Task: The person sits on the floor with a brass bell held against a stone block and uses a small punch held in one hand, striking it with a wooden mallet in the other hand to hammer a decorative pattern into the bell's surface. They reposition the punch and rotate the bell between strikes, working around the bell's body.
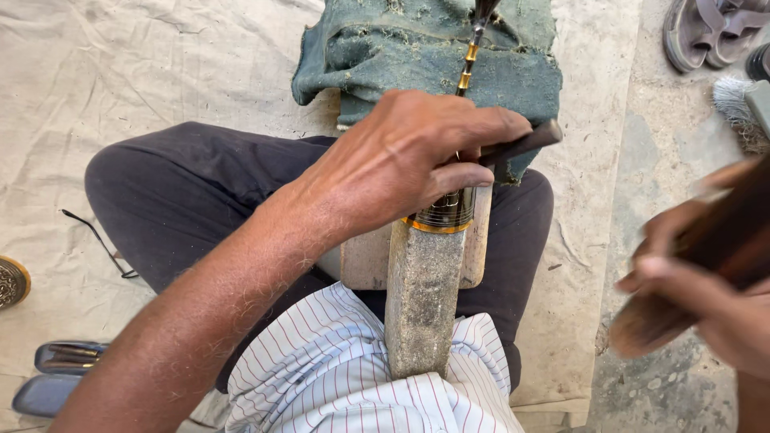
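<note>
While the left hand (401, 164) clamps a brass-banded ferrule (443, 212) atop the grey shaft (421, 305) on the lap, the blurred right hand (706, 281) grips a brown stick (714, 240).

Daylit concrete floor (666, 144) beside a creased beige ground sheet (160, 72)

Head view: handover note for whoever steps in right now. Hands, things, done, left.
Left hand: clamped over the brass-banded end of the grey bar, which stands between the knees against a wooden block; a dark tool sticks out from under the fingers.
Right hand: raised at the right edge, gripping a brown wooden handle, blurred.
Green cloth lies ahead with a thin banded rod on it.
Done or left: cannot tell from this view.
</note>
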`<state>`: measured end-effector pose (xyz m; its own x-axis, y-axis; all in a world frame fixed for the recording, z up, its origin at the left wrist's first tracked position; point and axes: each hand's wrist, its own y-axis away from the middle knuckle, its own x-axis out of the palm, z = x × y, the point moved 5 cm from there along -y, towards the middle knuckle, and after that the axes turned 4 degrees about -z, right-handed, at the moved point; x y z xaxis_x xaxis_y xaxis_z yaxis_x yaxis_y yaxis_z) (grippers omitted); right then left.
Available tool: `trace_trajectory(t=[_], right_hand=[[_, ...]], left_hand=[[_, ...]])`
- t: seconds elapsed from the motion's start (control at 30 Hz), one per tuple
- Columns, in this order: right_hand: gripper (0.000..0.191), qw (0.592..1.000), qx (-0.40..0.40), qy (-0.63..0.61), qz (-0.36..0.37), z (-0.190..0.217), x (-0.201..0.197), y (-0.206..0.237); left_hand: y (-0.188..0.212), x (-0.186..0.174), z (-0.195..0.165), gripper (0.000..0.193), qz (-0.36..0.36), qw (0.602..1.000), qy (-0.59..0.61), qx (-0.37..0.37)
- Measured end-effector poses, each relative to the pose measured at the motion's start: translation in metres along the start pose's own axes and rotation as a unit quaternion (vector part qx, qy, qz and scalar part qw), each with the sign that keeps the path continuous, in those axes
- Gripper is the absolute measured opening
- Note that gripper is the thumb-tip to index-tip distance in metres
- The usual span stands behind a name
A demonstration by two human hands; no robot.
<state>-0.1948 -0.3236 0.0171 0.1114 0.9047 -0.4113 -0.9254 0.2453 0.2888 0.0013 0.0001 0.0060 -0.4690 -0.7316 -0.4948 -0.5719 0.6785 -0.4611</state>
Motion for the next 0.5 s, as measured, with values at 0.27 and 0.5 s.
trace_trajectory(t=[0.27, 0.5], right_hand=[[0.039, 0.925, 0.061, 0.367, -0.081, 0.05, 0.051, 0.011], [0.04, 0.913, 0.061, 0.383, -0.13, 0.049, 0.06, 0.034]], left_hand=[[-0.013, -0.003, -0.002, 0.048, 0.055, 0.998, 0.01, 0.028], [-0.011, -0.006, -0.002, 0.046, 0.066, 0.996, 0.023, 0.05]])
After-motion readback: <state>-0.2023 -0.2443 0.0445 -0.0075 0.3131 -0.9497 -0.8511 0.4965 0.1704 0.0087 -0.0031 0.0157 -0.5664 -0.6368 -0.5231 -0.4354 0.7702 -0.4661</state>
